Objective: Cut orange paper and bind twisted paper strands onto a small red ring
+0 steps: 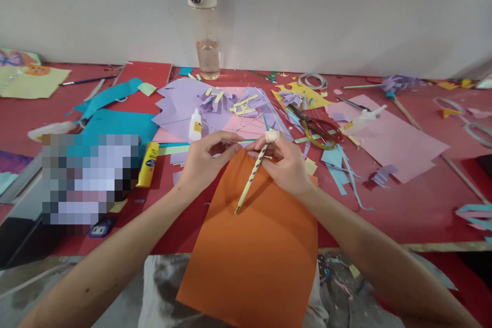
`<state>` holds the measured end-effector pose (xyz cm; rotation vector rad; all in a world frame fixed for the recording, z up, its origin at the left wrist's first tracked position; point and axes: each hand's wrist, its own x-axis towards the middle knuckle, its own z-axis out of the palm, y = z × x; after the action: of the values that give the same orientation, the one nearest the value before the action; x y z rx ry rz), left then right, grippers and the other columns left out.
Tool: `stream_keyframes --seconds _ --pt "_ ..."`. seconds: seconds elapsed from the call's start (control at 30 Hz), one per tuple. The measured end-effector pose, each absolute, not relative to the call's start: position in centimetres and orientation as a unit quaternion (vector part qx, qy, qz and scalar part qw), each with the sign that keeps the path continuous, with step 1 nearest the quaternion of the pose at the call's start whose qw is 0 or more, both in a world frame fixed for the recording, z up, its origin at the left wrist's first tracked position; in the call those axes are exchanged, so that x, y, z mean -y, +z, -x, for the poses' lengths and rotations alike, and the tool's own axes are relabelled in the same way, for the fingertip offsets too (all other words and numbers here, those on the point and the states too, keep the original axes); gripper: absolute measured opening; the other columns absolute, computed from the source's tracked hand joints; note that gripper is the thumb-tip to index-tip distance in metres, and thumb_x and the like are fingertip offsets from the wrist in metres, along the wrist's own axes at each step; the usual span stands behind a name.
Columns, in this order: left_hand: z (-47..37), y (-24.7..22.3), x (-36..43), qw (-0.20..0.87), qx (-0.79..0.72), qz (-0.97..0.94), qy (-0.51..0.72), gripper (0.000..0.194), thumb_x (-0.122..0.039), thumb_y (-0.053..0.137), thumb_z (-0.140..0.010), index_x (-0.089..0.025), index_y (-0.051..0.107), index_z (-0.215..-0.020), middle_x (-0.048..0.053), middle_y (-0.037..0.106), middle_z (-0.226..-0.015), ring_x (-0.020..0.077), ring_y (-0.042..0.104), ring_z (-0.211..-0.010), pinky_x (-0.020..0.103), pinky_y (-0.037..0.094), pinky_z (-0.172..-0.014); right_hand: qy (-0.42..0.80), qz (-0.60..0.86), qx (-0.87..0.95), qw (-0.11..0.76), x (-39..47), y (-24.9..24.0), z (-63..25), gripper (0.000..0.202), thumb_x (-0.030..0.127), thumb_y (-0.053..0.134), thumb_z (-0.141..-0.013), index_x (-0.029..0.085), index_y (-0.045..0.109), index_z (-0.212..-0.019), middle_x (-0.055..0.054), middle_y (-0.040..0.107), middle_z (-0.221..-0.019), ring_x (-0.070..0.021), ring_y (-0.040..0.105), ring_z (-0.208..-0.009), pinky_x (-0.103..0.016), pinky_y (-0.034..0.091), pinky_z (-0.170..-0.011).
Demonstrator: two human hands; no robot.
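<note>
Pinching the far end of an orange sheet (253,256), spread toward six o'clock, in left hand (207,160) and right hand (283,163), with a spotted pencil (250,179) also in the right. Around these, on a red worktop (397,218): yellow glue stick (147,165) at nine o'clock, clear bottle (208,51) at eleven, scissors (312,121) and pink paper (388,148) toward three.

Both forearms bare, left forearm (115,256) in from lower left, right forearm (369,238) from lower right, angled inward. Left hand (203,159) and right hand (288,164) near each other at centre, just apart. Left fingers bent, left thumb (229,155) pointing inward, pinch grip. Right fingers curled tighter, also gripping; pale wrap (272,136) on one right finger. Wrists roughly in line with forearms.
</note>
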<state>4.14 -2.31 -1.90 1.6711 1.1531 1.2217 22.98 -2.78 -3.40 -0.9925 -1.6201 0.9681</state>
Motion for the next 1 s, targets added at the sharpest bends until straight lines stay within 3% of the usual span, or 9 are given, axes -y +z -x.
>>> stream_keyframes --seconds 0.23,0.53,0.8,1.0 --pt "-4.0 -1.8 2.4 0.362 -0.433 -0.681 0.467 0.01 -0.018 0.066 -0.084 -0.02 0.072 -0.091 0.0 0.075 -0.093 0.0128 0.069 -0.084 0.023 0.056 -0.08 0.355 0.403 0.695 0.479 2.7 -3.3 -23.0 0.013 0.013 0.064 -0.085 0.024 0.058 -0.088 0.0 0.066 -0.089 -0.0166 0.07 -0.088 -0.032 0.06 -0.079" --pt "-3.8 -1.5 2.5 0.207 -0.414 -0.778 0.425 0.021 -0.01 0.056 -0.088 -0.023 0.072 -0.092 0.0 0.075 -0.092 0.0136 0.068 -0.084 0.024 0.054 -0.078 0.323 0.408 0.703 0.485 2.7 -3.7 -23.0 0.017 0.008 0.061 -0.081 0.024 0.062 -0.087 0.0 0.068 -0.091 -0.0173 0.07 -0.086 -0.034 0.06 -0.079" --pt "-3.6 -1.7 2.0 0.277 -0.432 -0.73 0.452 0.011 -0.02 0.061 -0.088 -0.022 0.072 -0.09 0.0 0.074 -0.092 0.0133 0.068 -0.081 0.024 0.055 -0.077 0.372 0.407 0.683 0.479 2.4 -3.5 -23.4 0.013 0.02 0.069 -0.083 0.024 0.059 -0.09 -0.001 0.066 -0.093 -0.0185 0.069 -0.089 -0.035 0.059 -0.08" --pt "-3.1 -1.7 1.6 0.258 -0.434 -0.741 0.443 0.011 -0.024 0.061 -0.09 -0.023 0.072 -0.092 0.001 0.074 -0.094 0.0144 0.068 -0.085 0.026 0.055 -0.082 0.4 0.392 0.683 0.469 1.8 -3.7 -24.2 0.019 0.01 0.063 -0.081 0.023 0.055 -0.091 0.0 0.064 -0.094 -0.0163 0.067 -0.09 -0.032 0.056 -0.078"
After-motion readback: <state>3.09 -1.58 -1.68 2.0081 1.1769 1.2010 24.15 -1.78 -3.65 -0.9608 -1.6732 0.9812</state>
